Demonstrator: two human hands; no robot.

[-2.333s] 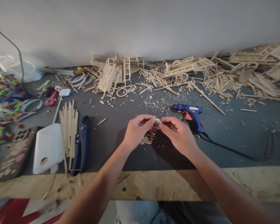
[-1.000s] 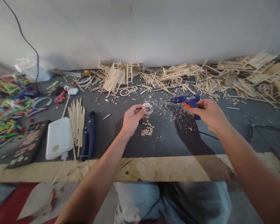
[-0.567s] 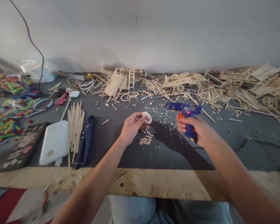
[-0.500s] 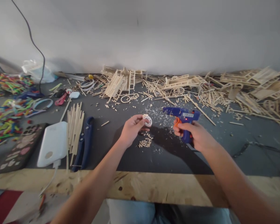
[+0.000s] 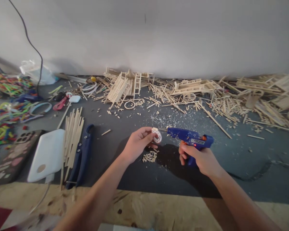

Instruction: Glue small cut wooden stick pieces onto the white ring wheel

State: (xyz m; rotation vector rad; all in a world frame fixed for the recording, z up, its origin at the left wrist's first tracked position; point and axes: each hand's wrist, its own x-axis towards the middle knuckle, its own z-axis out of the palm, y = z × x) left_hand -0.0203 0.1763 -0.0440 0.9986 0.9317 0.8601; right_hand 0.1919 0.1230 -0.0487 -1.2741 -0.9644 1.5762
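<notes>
- Nearest thing is the raw plywood bench edge [image 5: 159, 211]. Both of the person's forearms come in over it, and the bottom of the shot cuts them off.
- The left hand [image 5: 137, 147] is pinching a small white ring-shaped wheel with spokes [image 5: 157, 134] between thumb and fingertips, held up just above the dark grey mat [image 5: 243, 166].
- The right hand [image 5: 202, 158] is wrapped round the grip of a blue hot glue gun [image 5: 192, 139]. The nozzle points left, with its tip just beside the ring. The two hands are close but not touching.
- Looks to me like the gluing step, with gun lined up on the wheel.
- Any dab there would need the ring held dead steady and the fingertips kept clear of the hot tip.
- Can't tell if any glue is at the nozzle, and the wheel is too small and blurry to read its spokes. The trigger is mostly hidden by the fingers.
- Right under the ring sits a little heap of short cut wooden bits [image 5: 149, 156].
- Further left are a blue-handled cutter [image 5: 83, 157] and a bundle of long pale wooden sticks [image 5: 71, 138].
- Along the wall there are pale stick-built frames and ladders [image 5: 125, 85] in a mess of offcuts. The ones on the right get cut off by the frame edge.
</notes>
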